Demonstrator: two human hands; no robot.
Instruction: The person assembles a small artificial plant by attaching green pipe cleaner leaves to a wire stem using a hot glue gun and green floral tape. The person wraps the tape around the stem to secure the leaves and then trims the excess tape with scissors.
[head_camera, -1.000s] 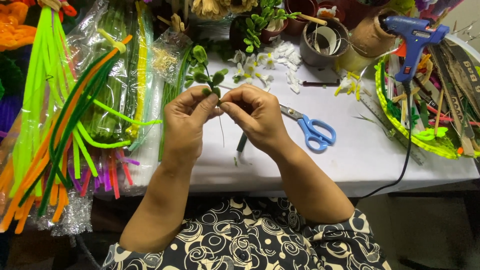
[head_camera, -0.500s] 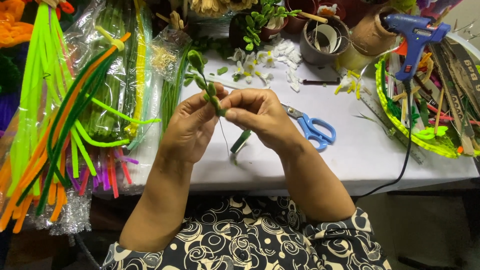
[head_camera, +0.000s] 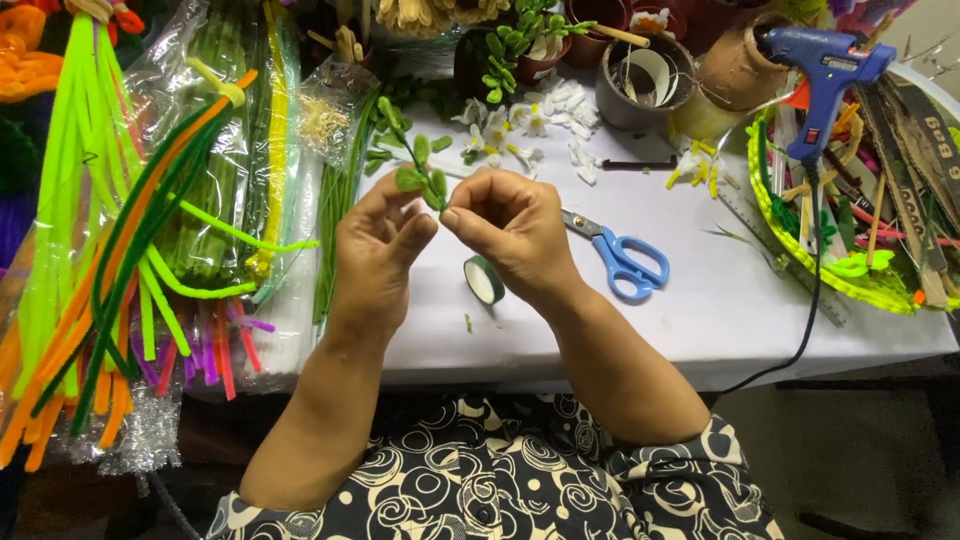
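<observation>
A thin green craft stem with small leaves (head_camera: 415, 165) is pinched between both hands above the white table (head_camera: 700, 290). My left hand (head_camera: 378, 250) holds it from the left with thumb and fingers. From the right, my right hand (head_camera: 512, 228) grips the stem's lower part with its fingertips. The leafy end points up and to the left. A small roll of green floral tape (head_camera: 484, 279) lies on the table just below my hands, between the wrists.
Blue-handled scissors (head_camera: 622, 261) lie right of my hands. A blue glue gun (head_camera: 824, 75) stands over a green-rimmed basket (head_camera: 860, 285) at right, its black cord trailing off the table edge. Pipe cleaners (head_camera: 120, 250) in green and orange fill the left. White paper flowers (head_camera: 545, 120) and pots (head_camera: 637, 80) sit behind.
Both hands have turned the leafy stem and lifted slightly. The green tape roll, earlier hidden under the hands, now shows on the table below them.
</observation>
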